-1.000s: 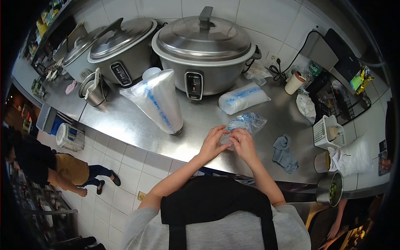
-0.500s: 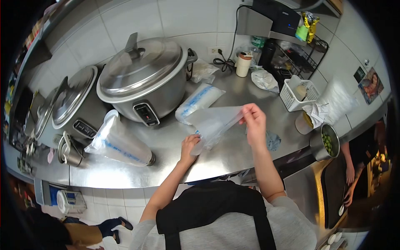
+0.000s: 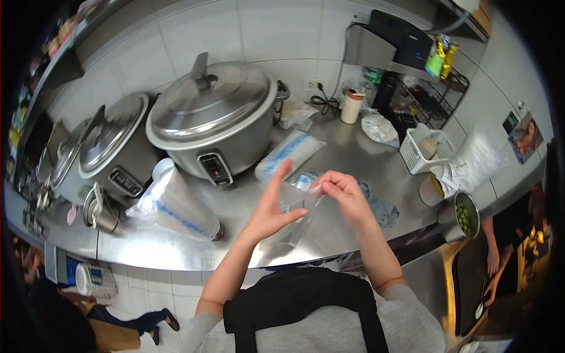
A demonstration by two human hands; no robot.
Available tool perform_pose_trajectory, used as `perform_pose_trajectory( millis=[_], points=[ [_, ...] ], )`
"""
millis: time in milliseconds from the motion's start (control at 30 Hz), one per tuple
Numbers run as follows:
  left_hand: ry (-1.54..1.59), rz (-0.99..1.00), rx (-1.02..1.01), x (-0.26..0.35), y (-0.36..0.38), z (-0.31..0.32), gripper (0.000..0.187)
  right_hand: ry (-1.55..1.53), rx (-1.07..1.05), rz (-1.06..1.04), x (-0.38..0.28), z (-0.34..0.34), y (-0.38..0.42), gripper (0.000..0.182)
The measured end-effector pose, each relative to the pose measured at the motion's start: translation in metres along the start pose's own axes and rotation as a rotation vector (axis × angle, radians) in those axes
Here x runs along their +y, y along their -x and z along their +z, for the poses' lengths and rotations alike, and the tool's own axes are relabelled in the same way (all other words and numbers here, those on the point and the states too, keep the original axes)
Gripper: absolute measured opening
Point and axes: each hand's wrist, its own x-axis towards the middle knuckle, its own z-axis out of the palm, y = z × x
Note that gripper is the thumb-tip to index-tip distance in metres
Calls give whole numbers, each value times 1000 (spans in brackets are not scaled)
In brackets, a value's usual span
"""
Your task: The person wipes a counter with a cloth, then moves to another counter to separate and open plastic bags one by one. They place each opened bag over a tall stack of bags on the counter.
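Between my hands hangs a clear plastic bag [image 3: 294,226], thin and partly crumpled. My right hand [image 3: 343,193] pinches its upper edge between thumb and fingers. On the bag's other side, my left hand [image 3: 272,210] is raised with thumb and index finger spread wide. Just behind them on the steel counter lies a pack of clear bags with blue print [image 3: 291,154]. A tall bag with blue print [image 3: 179,206] leans over to the left, its lower end by a dark round base. A blue-grey cloth [image 3: 381,203] lies right of my right hand.
A large rice cooker [image 3: 212,117] stands behind, with smaller cookers [image 3: 115,141] at left. On the right are a white basket [image 3: 421,152], a tumbler [image 3: 351,107] and a pot of green items [image 3: 463,216]. Another person's hands [image 3: 493,262] show at far right.
My left hand has lifted off the counter and opened. My right hand has moved left and lower with the bag, which now hangs between my hands. The camera view has shifted slightly.
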Motion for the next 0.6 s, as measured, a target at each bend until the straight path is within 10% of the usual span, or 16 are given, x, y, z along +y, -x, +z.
perform_pose_trajectory(
  millis=[200,300,433,533,600],
  points=[
    [-57,-397,-115,-110,22,15,70,84,66,-186,6,40,-41,14],
    [-748,-253,-55,-129,67,15,58,22,312,-223,9,38,-59,13],
    [-935,-197,71,-134,101,0,53,-326,175,-247,21,45,-75,12],
    [-690,-327,298,-125,112,-23,55,-424,82,-215,28,61,-81,12],
    [178,-433,399,-106,117,-36,62,-331,149,-214,34,83,-84,10]
  ],
)
